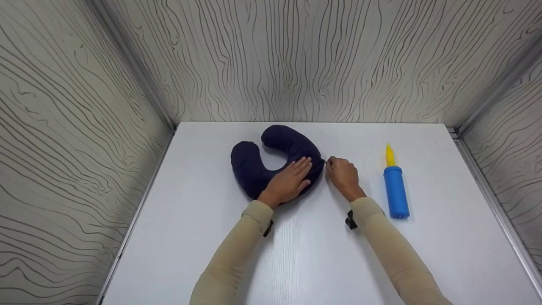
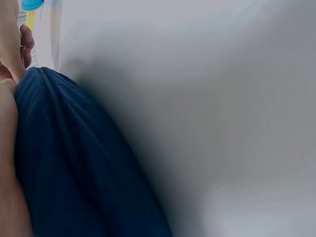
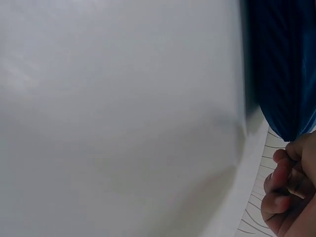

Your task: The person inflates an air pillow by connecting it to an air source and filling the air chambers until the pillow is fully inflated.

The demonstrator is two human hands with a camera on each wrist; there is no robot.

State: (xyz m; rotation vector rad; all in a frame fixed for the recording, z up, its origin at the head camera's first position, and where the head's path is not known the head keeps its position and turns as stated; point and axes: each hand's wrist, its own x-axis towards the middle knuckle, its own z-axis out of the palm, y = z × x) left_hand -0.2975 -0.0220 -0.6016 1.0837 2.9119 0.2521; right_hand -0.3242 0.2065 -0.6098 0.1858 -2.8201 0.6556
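Note:
A dark navy, U-shaped neck pillow [image 1: 250,169] lies on the white table, its opening toward the upper left. My left hand [image 1: 290,180] rests flat across its curved part, fingers straight. At the pillow's right side, my right hand [image 1: 342,174] pinches a small dark bit at its outer edge; whether this is fabric or a zipper pull is too small to tell. Seen from the right wrist, the cover [image 3: 286,64] tapers to a point at the pinching fingertips [image 3: 295,150]. A seam line runs along the pillow's side [image 2: 74,148] in the left wrist view.
To the right of my right hand lies a blue hand pump [image 1: 396,192] with a yellow nozzle [image 1: 390,156] pointing away. Wood-grain patterned panels [image 1: 288,63] enclose the white table [image 1: 296,254] at the back and both sides.

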